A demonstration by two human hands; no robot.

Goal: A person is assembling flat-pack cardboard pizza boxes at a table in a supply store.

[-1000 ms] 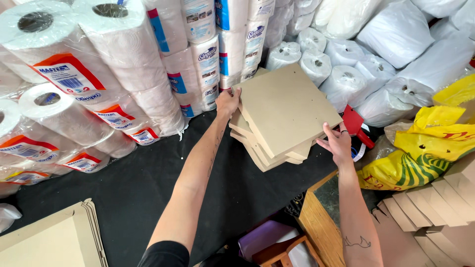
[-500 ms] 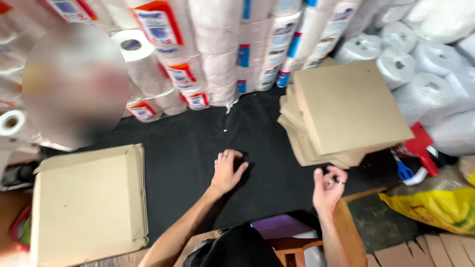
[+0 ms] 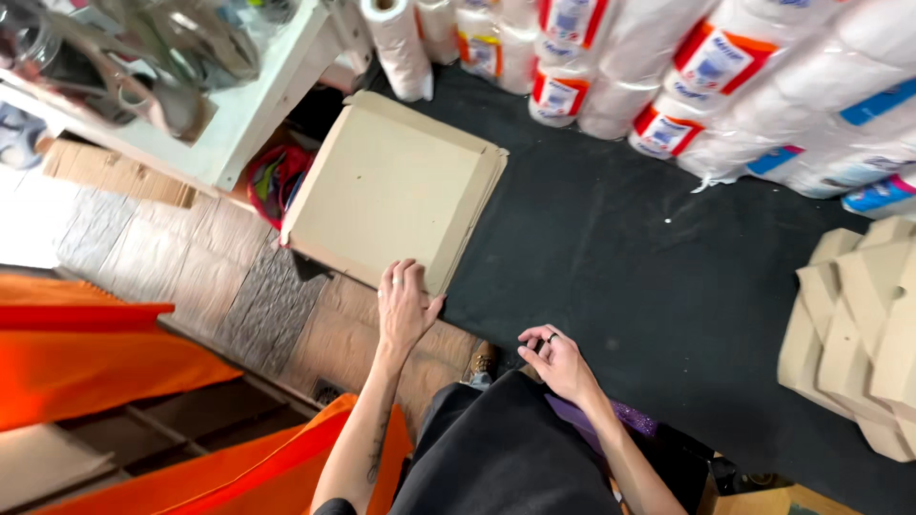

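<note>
A stack of flat square cardboard sheets [image 3: 391, 191] lies at the left edge of a black-covered table [image 3: 630, 248]. My left hand [image 3: 403, 303] rests with its fingers on the near edge of that stack, palm down. My right hand [image 3: 553, 360], with a ring on one finger, hovers near the table's front edge with loosely curled fingers and holds nothing. A second pile of folded cardboard pieces [image 3: 863, 334] sits at the right edge of the table, apart from both hands.
Wrapped paper rolls [image 3: 725, 86] are stacked along the table's back. A white shelf with glass and metal items [image 3: 162, 67] stands at the upper left. Orange fabric [image 3: 86, 353] lies at the lower left over a paved floor [image 3: 239, 286].
The view has swung left. My left hand moved from the bare black table onto the near edge of the flat cardboard stack. The folded pile now sits far right.
</note>
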